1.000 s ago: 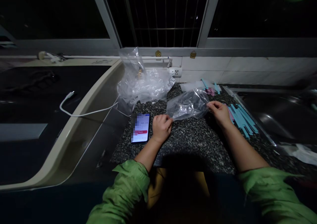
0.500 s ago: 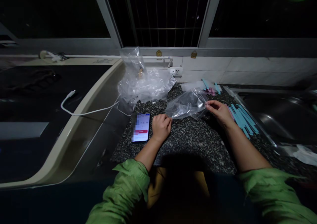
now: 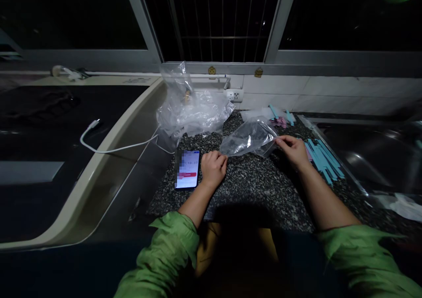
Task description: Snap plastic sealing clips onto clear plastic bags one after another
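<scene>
A clear plastic bag (image 3: 248,137) is stretched between my two hands, just above the speckled stone counter (image 3: 250,183). My left hand (image 3: 213,166) is closed on the bag's near left corner, its fingers curled. At the bag's right edge my right hand (image 3: 292,149) pinches the film between thumb and fingers. Just left of my left hand lies a phone (image 3: 187,169) with a lit screen. Several light-blue strips (image 3: 325,158) lie beside my right hand, with a bit of pink showing among them.
A heap of crumpled clear plastic bags (image 3: 198,111) sits at the back left. Near the wall are more blue strips and pink pieces (image 3: 280,122). A metal sink (image 3: 379,157) lies right; a white cable (image 3: 121,150) crosses the machine (image 3: 66,205) on the left. A wall socket (image 3: 234,96) is behind.
The bag's film has been drawn a little tighter and its folds have shifted. My left hand has moved very slightly left; both hands keep their hold.
</scene>
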`<state>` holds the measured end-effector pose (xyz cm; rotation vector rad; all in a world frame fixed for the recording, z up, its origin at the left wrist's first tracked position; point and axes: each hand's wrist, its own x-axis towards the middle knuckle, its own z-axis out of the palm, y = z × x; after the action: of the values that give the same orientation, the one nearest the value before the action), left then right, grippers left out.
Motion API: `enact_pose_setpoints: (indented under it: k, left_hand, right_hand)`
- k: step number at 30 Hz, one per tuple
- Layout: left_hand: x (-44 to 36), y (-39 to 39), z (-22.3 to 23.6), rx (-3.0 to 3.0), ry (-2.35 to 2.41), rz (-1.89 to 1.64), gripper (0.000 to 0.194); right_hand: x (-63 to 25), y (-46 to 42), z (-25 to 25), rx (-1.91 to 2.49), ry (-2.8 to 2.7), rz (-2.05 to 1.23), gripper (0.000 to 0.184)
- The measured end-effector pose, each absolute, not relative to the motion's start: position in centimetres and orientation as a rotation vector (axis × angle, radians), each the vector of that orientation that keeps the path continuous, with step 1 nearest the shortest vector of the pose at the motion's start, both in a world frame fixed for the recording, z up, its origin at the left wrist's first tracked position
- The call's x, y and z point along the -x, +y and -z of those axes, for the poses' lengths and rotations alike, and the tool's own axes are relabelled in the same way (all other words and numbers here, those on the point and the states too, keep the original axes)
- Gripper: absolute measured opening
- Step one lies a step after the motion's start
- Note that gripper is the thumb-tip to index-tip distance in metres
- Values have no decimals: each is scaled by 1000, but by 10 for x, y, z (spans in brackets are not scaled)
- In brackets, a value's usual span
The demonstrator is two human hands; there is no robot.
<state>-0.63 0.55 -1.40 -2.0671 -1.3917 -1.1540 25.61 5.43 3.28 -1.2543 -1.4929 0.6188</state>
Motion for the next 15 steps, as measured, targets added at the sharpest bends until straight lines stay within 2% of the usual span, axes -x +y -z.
enact_pose_setpoints:
  k: [7,15]
  left_hand:
    - [4,4,15,2179,-1366,1076,18]
    - [1,1,13,2245,-1347,986,19]
  right_hand:
    - [-250,57,-23,1397,-1569,-348,14]
    - [-256,52,-25,1547,-1623,27,25]
